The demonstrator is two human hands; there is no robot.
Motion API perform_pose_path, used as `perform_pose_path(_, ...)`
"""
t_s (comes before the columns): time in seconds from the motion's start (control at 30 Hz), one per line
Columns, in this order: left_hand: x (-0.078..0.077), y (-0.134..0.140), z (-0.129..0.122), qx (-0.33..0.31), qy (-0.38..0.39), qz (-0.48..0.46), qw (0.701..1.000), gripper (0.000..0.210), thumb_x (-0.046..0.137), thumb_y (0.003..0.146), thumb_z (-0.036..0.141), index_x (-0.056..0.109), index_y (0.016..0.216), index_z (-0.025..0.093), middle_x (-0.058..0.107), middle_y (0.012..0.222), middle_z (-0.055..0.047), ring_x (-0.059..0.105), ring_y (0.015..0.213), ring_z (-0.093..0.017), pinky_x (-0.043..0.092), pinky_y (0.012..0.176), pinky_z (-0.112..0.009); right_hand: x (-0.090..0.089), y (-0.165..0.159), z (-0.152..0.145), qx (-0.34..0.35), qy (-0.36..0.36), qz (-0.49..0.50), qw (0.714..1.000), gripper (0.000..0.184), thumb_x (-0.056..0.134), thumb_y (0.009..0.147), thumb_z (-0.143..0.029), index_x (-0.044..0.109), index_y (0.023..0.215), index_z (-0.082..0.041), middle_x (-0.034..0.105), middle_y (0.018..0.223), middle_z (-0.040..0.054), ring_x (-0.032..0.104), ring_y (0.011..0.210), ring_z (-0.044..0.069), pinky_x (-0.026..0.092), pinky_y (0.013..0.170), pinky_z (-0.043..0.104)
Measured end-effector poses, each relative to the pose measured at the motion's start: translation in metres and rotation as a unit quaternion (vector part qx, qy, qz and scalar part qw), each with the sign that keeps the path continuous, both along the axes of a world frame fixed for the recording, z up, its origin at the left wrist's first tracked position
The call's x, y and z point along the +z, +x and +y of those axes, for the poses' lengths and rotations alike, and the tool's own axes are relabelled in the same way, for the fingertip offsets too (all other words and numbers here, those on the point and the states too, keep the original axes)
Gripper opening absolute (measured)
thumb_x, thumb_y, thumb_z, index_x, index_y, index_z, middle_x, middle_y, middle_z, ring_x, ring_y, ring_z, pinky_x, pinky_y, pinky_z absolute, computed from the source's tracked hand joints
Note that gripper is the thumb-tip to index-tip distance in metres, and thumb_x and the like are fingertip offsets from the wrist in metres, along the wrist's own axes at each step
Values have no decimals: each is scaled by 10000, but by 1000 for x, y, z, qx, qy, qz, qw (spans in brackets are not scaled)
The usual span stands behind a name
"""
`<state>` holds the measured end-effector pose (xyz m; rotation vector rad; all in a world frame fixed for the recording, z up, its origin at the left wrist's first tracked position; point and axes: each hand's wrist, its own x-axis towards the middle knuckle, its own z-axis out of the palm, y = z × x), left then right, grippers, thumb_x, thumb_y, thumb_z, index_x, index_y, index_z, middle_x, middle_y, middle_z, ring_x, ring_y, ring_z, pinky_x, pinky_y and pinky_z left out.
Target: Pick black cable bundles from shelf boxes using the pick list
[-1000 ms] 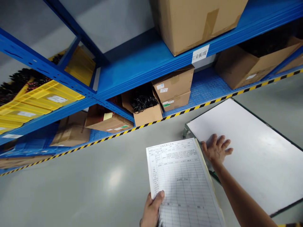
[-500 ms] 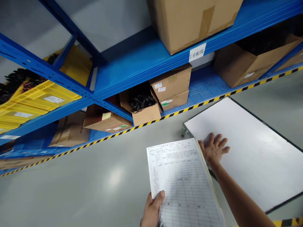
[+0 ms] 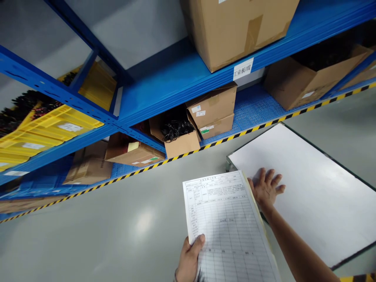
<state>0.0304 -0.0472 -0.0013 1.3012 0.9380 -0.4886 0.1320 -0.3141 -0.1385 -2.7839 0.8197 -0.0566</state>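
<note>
My left hand (image 3: 189, 256) grips the left edge of a stack of printed forms (image 3: 223, 231), thumb on top and fingers underneath. The top sheet carries a table with mostly blank rows and a little handwriting. To the right of the papers, my right hand (image 3: 266, 188) has its fingers spread and appears to rest on the near left part of a white-topped table (image 3: 311, 188) with dark edges. Its thumb is close to the papers' right edge; whether it touches them I cannot tell.
Blue shelving (image 3: 164, 90) runs across the back, edged below by yellow-black tape (image 3: 188, 153). It bears a large carton (image 3: 235, 35), an open carton of black cables (image 3: 180, 135), stacked cartons (image 3: 214, 109) and yellow bins (image 3: 55, 133). Grey floor (image 3: 117, 227) lies in front.
The view has shifted slightly, so the shelves sit a little lower and further right on the left side. Both hands keep their poses; the papers stay in my left hand.
</note>
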Motion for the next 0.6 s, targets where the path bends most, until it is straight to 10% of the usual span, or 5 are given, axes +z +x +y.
perform_pose_path(0.6, 18, 14, 15, -11, -2, -18, 1000, 537, 805, 489, 527, 667, 801, 112, 713, 787, -108, 657, 796, -285, 509, 764, -392, -1, -40, -12, 15, -23, -28, 999, 797, 85, 858, -630, 337, 1391, -93, 205, 1465, 211, 60, 1361, 395, 147, 1000, 636)
